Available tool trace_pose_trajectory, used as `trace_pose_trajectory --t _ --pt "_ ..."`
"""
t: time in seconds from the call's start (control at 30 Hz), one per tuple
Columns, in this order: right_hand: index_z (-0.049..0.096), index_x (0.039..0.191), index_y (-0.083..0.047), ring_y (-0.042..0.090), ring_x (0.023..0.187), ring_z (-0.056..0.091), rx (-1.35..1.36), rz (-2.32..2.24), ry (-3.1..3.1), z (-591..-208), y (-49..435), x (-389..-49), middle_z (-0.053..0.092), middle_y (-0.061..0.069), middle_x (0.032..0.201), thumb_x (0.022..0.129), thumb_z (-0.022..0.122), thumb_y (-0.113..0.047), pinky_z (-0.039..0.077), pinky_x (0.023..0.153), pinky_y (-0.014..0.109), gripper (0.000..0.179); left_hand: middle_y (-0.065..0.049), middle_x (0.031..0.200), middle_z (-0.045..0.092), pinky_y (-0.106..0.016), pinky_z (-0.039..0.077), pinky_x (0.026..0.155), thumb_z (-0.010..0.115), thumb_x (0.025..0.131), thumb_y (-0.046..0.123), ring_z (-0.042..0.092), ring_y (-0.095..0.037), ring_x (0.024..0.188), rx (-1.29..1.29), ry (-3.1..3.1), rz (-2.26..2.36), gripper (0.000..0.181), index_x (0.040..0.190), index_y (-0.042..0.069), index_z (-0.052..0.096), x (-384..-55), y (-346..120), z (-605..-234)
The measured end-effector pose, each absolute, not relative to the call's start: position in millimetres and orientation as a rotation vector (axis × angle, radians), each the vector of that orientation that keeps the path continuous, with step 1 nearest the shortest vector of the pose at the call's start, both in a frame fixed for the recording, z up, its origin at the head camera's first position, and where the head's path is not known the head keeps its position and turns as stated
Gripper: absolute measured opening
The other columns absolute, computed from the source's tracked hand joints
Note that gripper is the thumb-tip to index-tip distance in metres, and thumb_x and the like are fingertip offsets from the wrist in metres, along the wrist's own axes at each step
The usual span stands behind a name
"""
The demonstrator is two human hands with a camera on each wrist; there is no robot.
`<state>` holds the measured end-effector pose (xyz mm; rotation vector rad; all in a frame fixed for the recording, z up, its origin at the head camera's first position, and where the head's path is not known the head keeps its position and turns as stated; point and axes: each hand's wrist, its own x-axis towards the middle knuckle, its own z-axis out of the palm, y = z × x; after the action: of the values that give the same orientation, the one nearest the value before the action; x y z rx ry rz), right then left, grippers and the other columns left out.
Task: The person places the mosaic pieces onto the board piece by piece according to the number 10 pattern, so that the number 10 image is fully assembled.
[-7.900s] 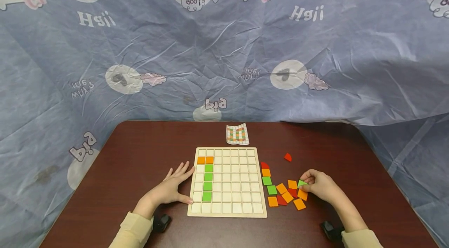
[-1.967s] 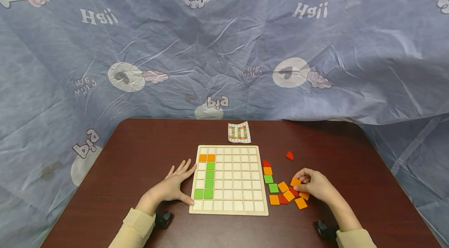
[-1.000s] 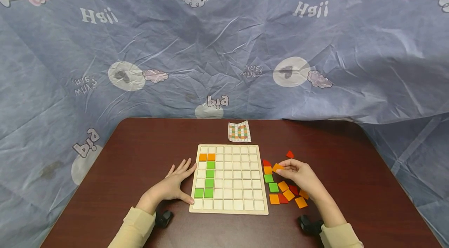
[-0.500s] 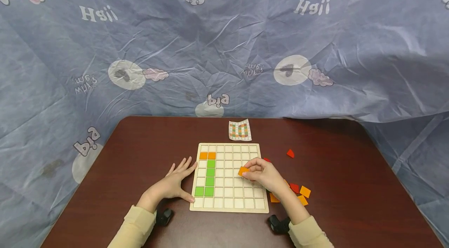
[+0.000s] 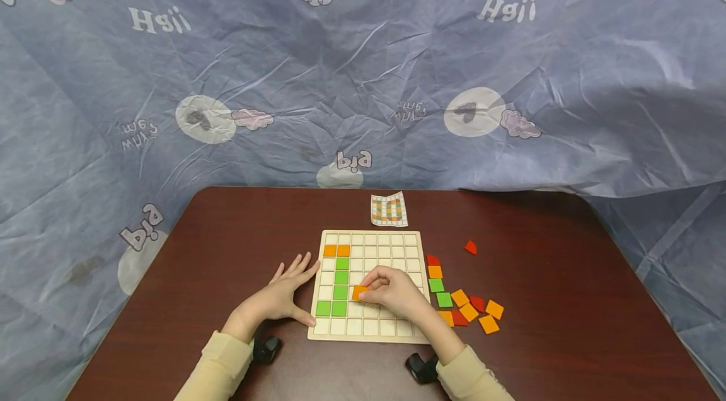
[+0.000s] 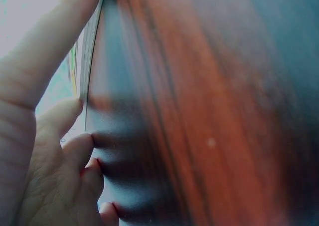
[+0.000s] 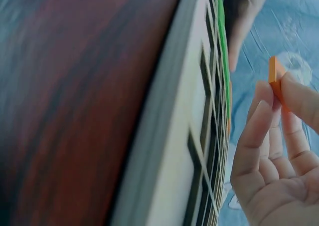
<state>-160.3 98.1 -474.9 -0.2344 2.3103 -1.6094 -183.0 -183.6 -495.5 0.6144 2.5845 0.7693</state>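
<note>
Over the wooden grid board (image 5: 368, 339), my right hand (image 5: 395, 294) pinches an orange square tile (image 5: 357, 292) between thumb and fingers, just right of the column of green tiles (image 5: 341, 277). In the right wrist view this tile (image 7: 274, 81) appears edge-on, raised above the board. My left hand (image 5: 278, 297) rests spread at the board's left side, its thumb and a fingertip touching the edge; the left wrist view shows its fingers (image 6: 75, 151) along that edge. Two orange tiles (image 5: 336, 251) lie in the board's second row, and a green tile (image 5: 322, 308) sits lower left.
Right of the board lie loose orange tiles (image 5: 469, 312), green tiles (image 5: 436, 285) and red pieces (image 5: 477, 304). One red quarter-round piece (image 5: 471, 247) lies apart, farther back. A small sheet printed with a coloured grid (image 5: 389, 210) is behind the board on the dark table (image 5: 255, 224).
A green tile was added at the board's lower left. My right hand then picked up an orange tile from the pile and carried it left over the board. My left hand stayed put.
</note>
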Motion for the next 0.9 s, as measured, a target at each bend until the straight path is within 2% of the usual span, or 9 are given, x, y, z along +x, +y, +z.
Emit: trace_pose_trajectory --t 0.33,0.63,0.9 --pt "0.071 0.081 -0.014 0.008 0.062 0.057 -0.357 -1.397 2.528 -479 84 -157 0.066 -0.005 0.071 0.081 0.078 -0.014 0.045 0.059 0.022 0.007 -0.018 0.165 0.007 -0.063 -0.002 0.120 0.091 0.060 0.043 0.000 -0.039 0.153 0.618 2.584 0.777 0.122 0.157 0.012 0.024 -184 -182 -492" --pt "0.070 0.077 -0.014 0.006 0.060 0.056 -0.384 -1.297 2.584 -477 78 -154 0.065 -0.006 0.068 0.080 0.078 -0.011 0.045 0.057 0.021 0.009 -0.018 0.165 0.007 -0.063 -0.003 0.120 0.090 0.061 0.044 0.000 -0.038 0.153 0.615 2.586 0.766 0.122 0.158 0.013 0.024 -184 -182 -493" --pt "0.070 0.073 -0.012 0.004 0.065 0.049 -0.424 -1.209 2.666 -477 74 -151 0.058 -0.004 0.075 0.079 0.080 -0.010 0.043 0.057 0.020 0.012 -0.018 0.165 0.007 -0.063 -0.002 0.119 0.091 0.060 0.044 0.000 -0.038 0.153 0.618 2.584 0.778 0.122 0.157 0.012 0.024 -183 -184 -494"
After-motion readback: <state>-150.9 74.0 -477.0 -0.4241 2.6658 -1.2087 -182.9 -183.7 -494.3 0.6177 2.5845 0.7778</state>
